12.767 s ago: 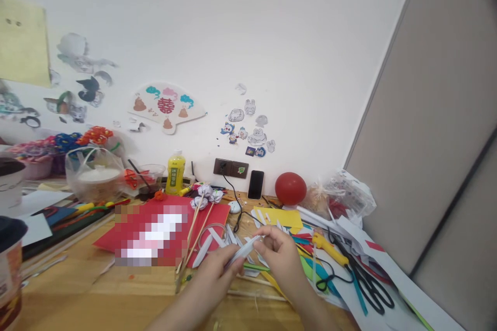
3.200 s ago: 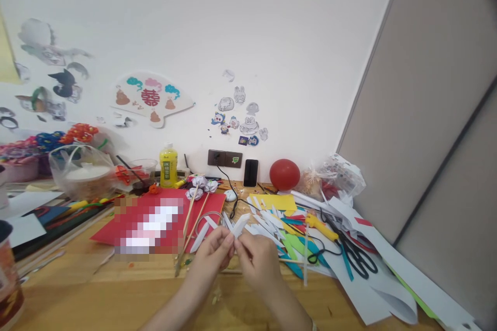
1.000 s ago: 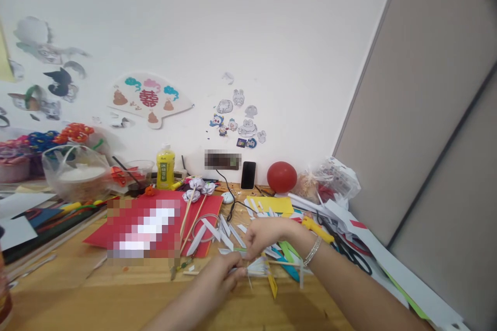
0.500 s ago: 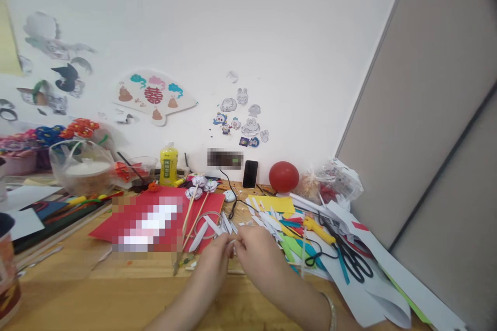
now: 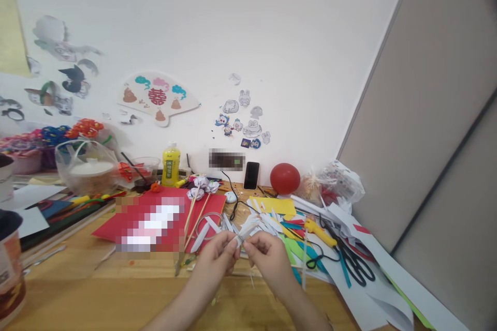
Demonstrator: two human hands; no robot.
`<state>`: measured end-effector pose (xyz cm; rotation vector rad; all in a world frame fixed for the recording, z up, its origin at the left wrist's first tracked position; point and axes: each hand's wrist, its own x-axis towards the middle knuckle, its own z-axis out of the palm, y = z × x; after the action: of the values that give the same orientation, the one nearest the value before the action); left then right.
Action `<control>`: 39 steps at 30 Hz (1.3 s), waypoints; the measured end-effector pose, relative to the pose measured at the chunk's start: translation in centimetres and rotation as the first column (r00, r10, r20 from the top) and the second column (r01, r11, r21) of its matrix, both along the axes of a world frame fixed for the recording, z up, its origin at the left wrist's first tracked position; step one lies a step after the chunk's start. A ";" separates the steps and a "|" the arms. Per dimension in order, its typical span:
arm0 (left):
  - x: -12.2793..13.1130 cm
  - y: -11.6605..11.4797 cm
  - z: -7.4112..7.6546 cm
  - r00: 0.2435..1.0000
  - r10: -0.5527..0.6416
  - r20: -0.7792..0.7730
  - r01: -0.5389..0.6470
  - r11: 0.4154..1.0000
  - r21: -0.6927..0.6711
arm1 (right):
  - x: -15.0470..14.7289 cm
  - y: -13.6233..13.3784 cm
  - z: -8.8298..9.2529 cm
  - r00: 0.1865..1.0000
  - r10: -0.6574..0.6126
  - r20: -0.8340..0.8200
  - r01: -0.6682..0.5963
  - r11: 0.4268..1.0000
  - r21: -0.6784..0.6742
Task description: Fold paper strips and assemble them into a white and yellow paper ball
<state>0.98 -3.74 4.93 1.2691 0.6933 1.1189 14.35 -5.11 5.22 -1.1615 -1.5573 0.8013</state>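
My left hand [image 5: 222,254] is closed round the lower end of a small bundle of white paper pieces [image 5: 248,226], which fans out away from me. A thin pale strand [image 5: 252,278], wire or thread, hangs down between the hands; a darker turn shows across the bundle's base. With thumb and forefinger, my right hand [image 5: 268,254] pinches at this base, seemingly on the strand. Behind the left hand lie a wire coil [image 5: 199,227] and loose white paper strips [image 5: 201,238]. Wooden sticks topped with crumpled paper flowers [image 5: 201,183] rest on the red paper [image 5: 155,199].
On the right are a yellow hot glue gun [image 5: 320,232], black scissors [image 5: 355,264] and coloured paper scraps. A red balloon [image 5: 284,178], a phone [image 5: 252,176] and a yellow drink bottle [image 5: 171,165] stand along the wall. A paper cup [image 5: 11,269] is at the left edge.
The hands have drawn slightly apart and turned, bringing the white bundle and hanging strand into sight. My right forearm has dropped lower. The view has shifted slightly.
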 end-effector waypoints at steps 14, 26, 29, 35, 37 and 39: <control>-1.0 0.8 -0.4 0.961 -0.270 0.060 0.275 0.954 -0.118 | 1.3 1.7 -0.2 0.961 0.265 -0.079 -0.267 0.964 -0.017; -1.5 2.8 -2.1 0.950 -0.175 -0.259 0.182 0.983 0.003 | 2.4 2.5 -1.4 0.920 0.392 0.011 -0.385 0.909 -0.160; -1.2 2.6 -2.4 0.971 -0.200 -0.130 0.191 0.978 -0.081 | 2.1 2.0 -0.8 0.939 0.243 0.243 -0.244 0.969 -0.027; -1.7 2.6 -2.5 0.984 -0.090 0.157 0.095 0.995 -0.025 | 2.3 -0.1 0.9 0.826 -0.411 0.386 0.077 0.761 0.644; -1.8 2.4 -2.1 0.979 -0.102 0.174 0.104 0.995 0.003 | 2.6 -0.4 0.9 0.857 -0.422 0.295 0.113 0.713 0.692; -1.7 2.1 -1.6 0.978 -0.114 0.173 0.105 0.993 0.058 | 2.7 -0.4 0.7 0.907 -0.374 0.193 0.167 0.741 0.650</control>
<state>-0.77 -1.65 3.31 1.2171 0.4615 1.1468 17.02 -5.52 5.90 -1.0000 -1.6668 -0.1303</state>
